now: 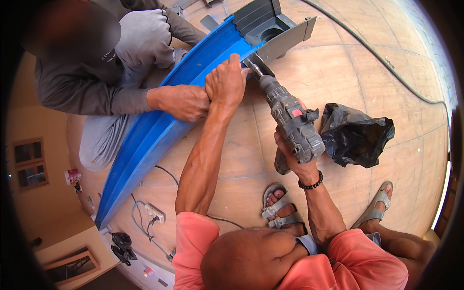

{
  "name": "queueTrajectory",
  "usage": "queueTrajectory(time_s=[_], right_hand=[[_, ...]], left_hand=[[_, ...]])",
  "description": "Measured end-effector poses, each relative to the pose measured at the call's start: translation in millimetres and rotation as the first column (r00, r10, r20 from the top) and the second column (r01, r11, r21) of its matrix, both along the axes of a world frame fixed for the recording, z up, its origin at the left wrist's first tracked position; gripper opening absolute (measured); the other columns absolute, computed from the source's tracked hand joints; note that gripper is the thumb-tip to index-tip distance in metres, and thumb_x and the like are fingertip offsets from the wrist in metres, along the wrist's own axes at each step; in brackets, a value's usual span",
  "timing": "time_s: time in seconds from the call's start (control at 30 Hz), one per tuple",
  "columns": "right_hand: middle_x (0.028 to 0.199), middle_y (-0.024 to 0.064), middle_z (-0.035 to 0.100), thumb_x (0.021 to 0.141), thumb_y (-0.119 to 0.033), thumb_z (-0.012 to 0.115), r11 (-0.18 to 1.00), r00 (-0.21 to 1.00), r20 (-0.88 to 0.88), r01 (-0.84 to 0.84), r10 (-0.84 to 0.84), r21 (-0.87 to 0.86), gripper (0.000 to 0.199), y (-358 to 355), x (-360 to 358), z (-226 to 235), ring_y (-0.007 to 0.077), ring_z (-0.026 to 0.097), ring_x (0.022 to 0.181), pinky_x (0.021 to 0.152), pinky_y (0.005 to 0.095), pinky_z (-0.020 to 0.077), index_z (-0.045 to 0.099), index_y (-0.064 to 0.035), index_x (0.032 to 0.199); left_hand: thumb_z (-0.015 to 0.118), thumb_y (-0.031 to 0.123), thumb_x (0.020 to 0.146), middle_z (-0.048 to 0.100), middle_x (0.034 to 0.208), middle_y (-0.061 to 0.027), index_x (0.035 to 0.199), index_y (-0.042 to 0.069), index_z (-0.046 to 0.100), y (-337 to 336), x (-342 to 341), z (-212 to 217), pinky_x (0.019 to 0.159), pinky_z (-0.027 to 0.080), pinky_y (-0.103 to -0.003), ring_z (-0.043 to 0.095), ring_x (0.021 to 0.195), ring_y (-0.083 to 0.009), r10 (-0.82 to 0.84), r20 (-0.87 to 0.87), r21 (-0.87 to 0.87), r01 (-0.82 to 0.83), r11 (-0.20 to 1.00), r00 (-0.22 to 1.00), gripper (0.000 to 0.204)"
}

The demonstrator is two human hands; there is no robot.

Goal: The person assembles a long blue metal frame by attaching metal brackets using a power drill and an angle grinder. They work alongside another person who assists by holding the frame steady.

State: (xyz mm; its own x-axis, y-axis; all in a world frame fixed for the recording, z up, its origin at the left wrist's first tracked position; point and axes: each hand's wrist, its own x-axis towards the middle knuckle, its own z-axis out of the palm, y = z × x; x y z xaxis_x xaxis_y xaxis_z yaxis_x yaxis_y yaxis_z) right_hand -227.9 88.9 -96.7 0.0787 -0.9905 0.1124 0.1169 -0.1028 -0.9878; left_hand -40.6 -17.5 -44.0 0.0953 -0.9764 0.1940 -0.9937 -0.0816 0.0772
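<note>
In the head view, the thing being worked on is a long blue gutter, smooth, trough-shaped and stepped along its walls. It slants across the tiled floor between the person and a co-worker, its far end meeting a matte grey outlet piece with straight side walls and a round dark opening. The left hand has its grip curled tight on the gutter's near rim, touching the co-worker's fist. The right hand has its grip wrapped closed around the handle of a scuffed dark grey power drill, strapped with a black band. The bit points at the joint; I cannot tell whether its tip touches.

Counted: one gutter, one outlet piece, one drill; two black plastic bags, the larger just beside the drill and the smaller at lower left; one white power strip; two grey sandals on the person's feet; one black beaded bracelet on the right wrist.
</note>
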Motion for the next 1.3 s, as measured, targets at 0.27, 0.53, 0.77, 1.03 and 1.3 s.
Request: queueTrajectory(time_s=[0.27,0.53,0.77,1.03,1.3], right_hand=[[0.108,0.0125,0.068,0.070,-0.007,0.079,0.998,0.997,-0.070,0.011,-0.015,-0.062,0.086,0.5,3.3,5.5,0.0189,0.066,0.095,0.087,0.0314,0.0518,0.035,-0.0007,0.145],[0.111,0.0120,0.067,0.071,-0.005,0.079,0.993,0.995,-0.099,-0.039,0.028,-0.114,0.086,-6.3,-4.7,8.7,0.0169,0.065,0.097,0.088,0.0302,0.0509,0.036,-0.0005,0.145],[0.110,0.0109,0.068,0.068,-0.004,0.081,0.981,0.981,-0.192,-0.062,0.027,-0.183,0.089,-10.0,-8.6,10.7,0.0164,0.066,0.094,0.085,0.0296,0.0521,0.036,-0.0027,0.145],[0.111,0.0123,0.069,0.069,-0.003,0.080,0.988,0.976,-0.188,-0.131,0.114,-0.078,0.089,-19.3,-13.2,16.7,0.0158,0.068,0.092,0.081,0.0294,0.0544,0.036,-0.0065,0.147],[0.107,0.0120,0.068,0.073,-0.003,0.077,0.987,0.984,-0.132,-0.133,0.121,-0.087,0.083,-24.5,-7.1,10.2,0.0140,0.066,0.089,0.079,0.0272,0.0535,0.036,-0.0026,0.145]], left_hand=[[0.076,0.026,0.081,0.069,0.081,-0.0182,0.090,0.003,0.057,0.0,0.3,1.2,0.060,0.053,-0.048,0.069,0.074,-0.0374,0.012,-0.005,0.016,-0.012,1.000,1.000,0.031],[0.076,0.025,0.080,0.069,0.081,-0.0184,0.090,0.003,0.058,0.5,-1.0,2.0,0.061,0.053,-0.047,0.069,0.074,-0.0377,0.021,-0.004,0.013,-0.021,1.000,1.000,0.030],[0.076,0.024,0.080,0.069,0.082,-0.0193,0.089,0.003,0.058,-1.5,0.5,0.1,0.061,0.052,-0.048,0.068,0.075,-0.0384,-0.009,0.000,-0.015,0.009,1.000,1.000,0.028],[0.076,0.025,0.080,0.069,0.085,-0.0207,0.093,0.003,0.058,-0.2,1.0,1.4,0.066,0.052,-0.050,0.067,0.080,-0.0409,0.004,-0.026,0.016,-0.004,1.000,1.000,0.031],[0.076,0.025,0.080,0.069,0.085,-0.0200,0.093,0.003,0.058,-0.7,-0.1,2.3,0.066,0.052,-0.049,0.067,0.079,-0.0400,0.010,-0.015,0.005,-0.010,1.000,1.000,0.031]])
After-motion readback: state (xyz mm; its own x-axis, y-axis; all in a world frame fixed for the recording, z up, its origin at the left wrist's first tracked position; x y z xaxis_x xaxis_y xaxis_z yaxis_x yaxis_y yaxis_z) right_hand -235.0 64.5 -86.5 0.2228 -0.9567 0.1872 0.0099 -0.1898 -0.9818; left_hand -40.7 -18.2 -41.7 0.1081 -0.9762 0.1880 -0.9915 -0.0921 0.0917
